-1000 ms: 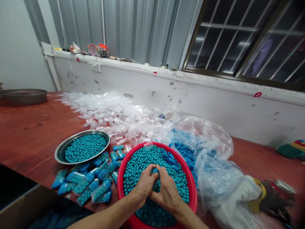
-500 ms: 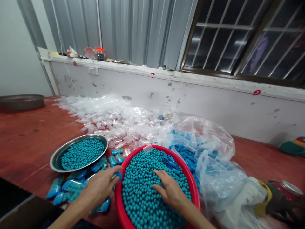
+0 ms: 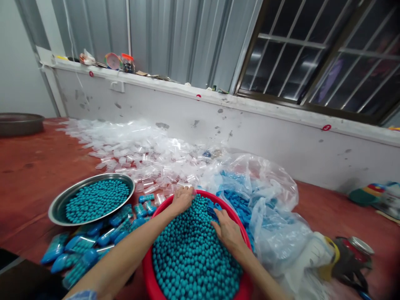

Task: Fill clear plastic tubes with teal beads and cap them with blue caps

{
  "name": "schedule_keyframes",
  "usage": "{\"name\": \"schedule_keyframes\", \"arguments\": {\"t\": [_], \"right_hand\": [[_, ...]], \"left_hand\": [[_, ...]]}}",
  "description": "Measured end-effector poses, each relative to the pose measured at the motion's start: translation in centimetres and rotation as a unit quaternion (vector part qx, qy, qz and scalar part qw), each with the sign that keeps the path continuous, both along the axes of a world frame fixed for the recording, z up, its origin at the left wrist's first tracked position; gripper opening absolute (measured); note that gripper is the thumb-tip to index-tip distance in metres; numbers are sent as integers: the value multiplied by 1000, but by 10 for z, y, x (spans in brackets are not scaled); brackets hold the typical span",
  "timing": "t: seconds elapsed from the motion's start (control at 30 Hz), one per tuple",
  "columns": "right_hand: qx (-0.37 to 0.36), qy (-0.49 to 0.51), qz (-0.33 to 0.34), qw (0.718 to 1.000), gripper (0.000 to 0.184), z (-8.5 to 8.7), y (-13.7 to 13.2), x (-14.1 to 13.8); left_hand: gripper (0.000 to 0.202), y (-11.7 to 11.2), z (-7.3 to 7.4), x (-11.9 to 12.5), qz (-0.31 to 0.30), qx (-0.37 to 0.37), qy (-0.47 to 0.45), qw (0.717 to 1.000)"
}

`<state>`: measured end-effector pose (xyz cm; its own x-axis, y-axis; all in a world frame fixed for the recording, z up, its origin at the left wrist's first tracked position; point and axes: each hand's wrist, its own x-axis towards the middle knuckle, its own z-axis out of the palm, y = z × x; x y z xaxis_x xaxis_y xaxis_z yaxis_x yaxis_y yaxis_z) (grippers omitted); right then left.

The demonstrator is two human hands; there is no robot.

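Note:
A red basin full of teal beads stands right in front of me. My left hand is curled at its far rim, over the spot where a clear plastic piece lay; whatever is in its fingers is hidden. Inside the basin, my right hand reaches to a few blue plastic caps lying on the beads, fingertips at them and thumb apart. Left of the basin lies a pile of clear containers with blue ends, filled with teal beads.
A metal bowl of teal beads sits at left. Many clear empty containers spread toward the wall. Right of the basin, a clear plastic bag holds more blue caps. A dark round pan stands far left, a lidded jar at right.
My left hand has let go of a blue-ended container over the pile and moved right to the basin's far rim. My right hand has shifted up to the blue caps. The view has turned slightly.

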<state>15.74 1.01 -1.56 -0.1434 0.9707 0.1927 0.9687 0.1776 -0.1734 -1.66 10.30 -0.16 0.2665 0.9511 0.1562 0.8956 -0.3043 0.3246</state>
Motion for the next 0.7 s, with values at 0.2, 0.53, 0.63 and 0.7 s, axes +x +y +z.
{"name": "schedule_keyframes", "arguments": {"t": [0.2, 0.53, 0.63, 0.7], "right_hand": [[21, -77, -18, 997, 22, -5, 28, 1], [35, -59, 2, 998, 18, -14, 25, -3], [27, -46, 11, 999, 17, -13, 28, -3], [24, -31, 13, 999, 20, -11, 29, -1]], "left_hand": [[38, -33, -5, 1, -48, -18, -22, 998], [18, -74, -32, 13, -40, -230, -136, 963], [17, -67, -42, 35, -12, -299, -217, 929], [9, -64, -45, 42, 1, -350, -281, 893]]}}
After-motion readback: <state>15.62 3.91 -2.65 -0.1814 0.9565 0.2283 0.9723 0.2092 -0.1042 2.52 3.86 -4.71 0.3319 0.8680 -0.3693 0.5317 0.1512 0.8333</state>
